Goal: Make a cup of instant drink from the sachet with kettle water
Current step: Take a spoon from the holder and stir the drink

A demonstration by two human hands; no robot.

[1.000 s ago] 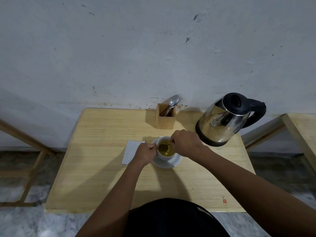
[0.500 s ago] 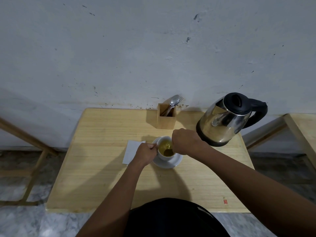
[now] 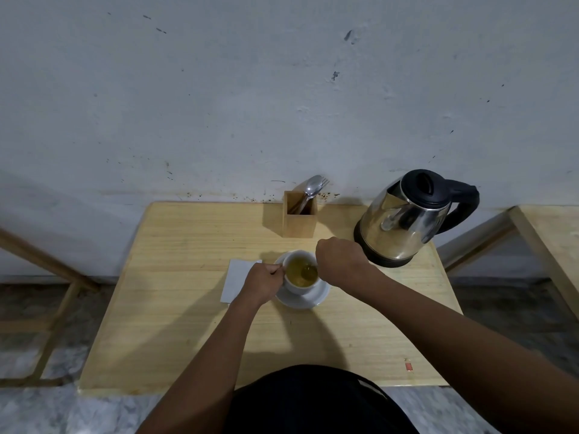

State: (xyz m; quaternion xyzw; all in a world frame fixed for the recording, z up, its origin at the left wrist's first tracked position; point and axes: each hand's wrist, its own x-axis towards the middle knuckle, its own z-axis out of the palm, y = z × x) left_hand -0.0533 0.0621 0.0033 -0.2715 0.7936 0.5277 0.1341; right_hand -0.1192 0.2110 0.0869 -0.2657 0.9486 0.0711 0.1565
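Note:
A white cup [image 3: 294, 286] full of yellow-brown drink stands on a white saucer [image 3: 316, 297] in the middle of the wooden table [image 3: 188, 324]. My left hand [image 3: 261, 281] grips the cup's handle on its left side. My right hand [image 3: 340, 261] is closed above the cup's right rim and holds a spoon [image 3: 308, 270] whose bowl sits in the liquid; its handle is hidden in my fist. The steel kettle [image 3: 404, 220] with a black lid and handle stands to the right, behind my right hand. A white sachet or paper [image 3: 236, 278] lies flat left of the cup.
A wooden cutlery holder [image 3: 299, 219] with a spoon and a fork stands at the back edge against the wall. Another wooden table edge [image 3: 545, 245] shows at the right. A wooden frame [image 3: 53, 277] stands on the left over the marble floor.
The spoon's bowl has shifted inside the cup toward the right rim, and my right hand has moved slightly with it. My left hand stays on the handle.

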